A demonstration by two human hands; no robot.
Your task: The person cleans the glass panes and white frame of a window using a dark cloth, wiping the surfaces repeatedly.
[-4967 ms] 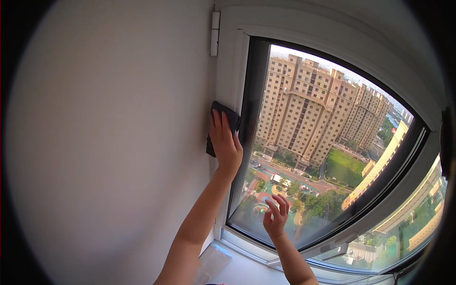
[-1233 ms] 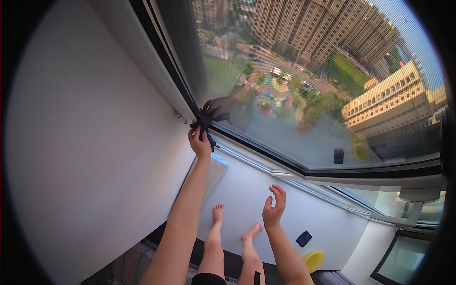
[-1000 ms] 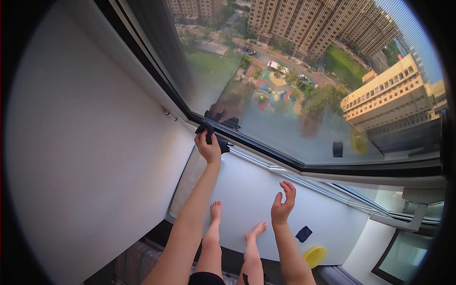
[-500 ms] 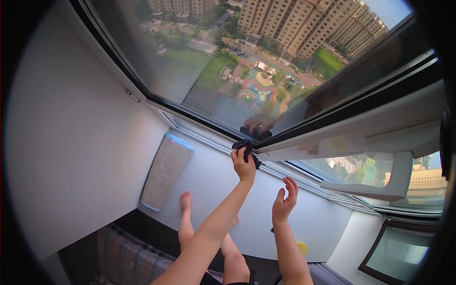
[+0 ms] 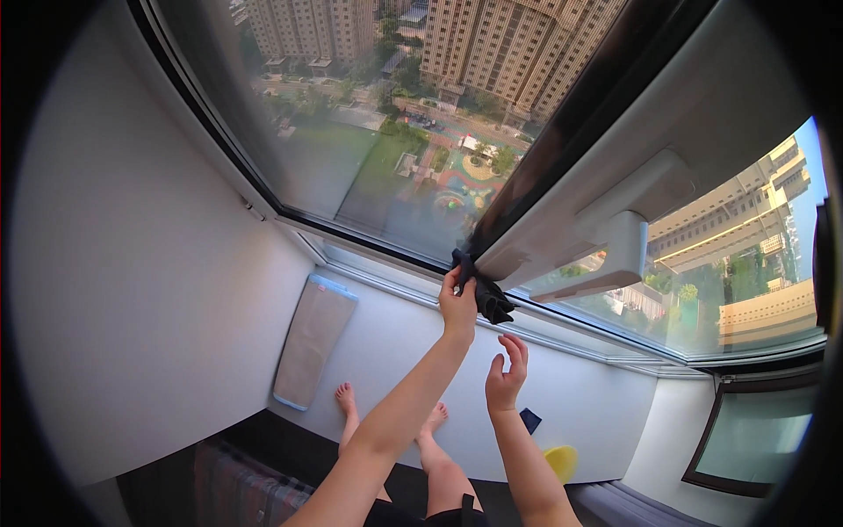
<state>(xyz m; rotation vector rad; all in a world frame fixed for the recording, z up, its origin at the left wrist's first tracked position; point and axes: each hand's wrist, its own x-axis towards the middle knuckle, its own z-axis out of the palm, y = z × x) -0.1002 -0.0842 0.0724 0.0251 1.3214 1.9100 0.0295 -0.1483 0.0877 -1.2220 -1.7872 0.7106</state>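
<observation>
Black cloth [image 5: 494,306], crumpled, gripped in the left hand [image 5: 458,303], pressed against the lower corner of the window sash [image 5: 536,237]. Right hand [image 5: 507,373], open, fingers loosely curved, near the cloth and apart from it. Lever handle [image 5: 628,250], white, mounted on the sash. White windowsill [image 5: 386,338], bearing a grey-beige pad [image 5: 316,342] with blue ends, at left; dark folded cloth [image 5: 530,421] and round yellow item [image 5: 562,461], partly hidden, beside the right forearm.

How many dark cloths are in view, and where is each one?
2. One crumpled black cloth is in the left hand, by the white window frame; one flat dark-blue cloth lies on the white ledge, seen beside the right forearm. Others may be hidden.
</observation>
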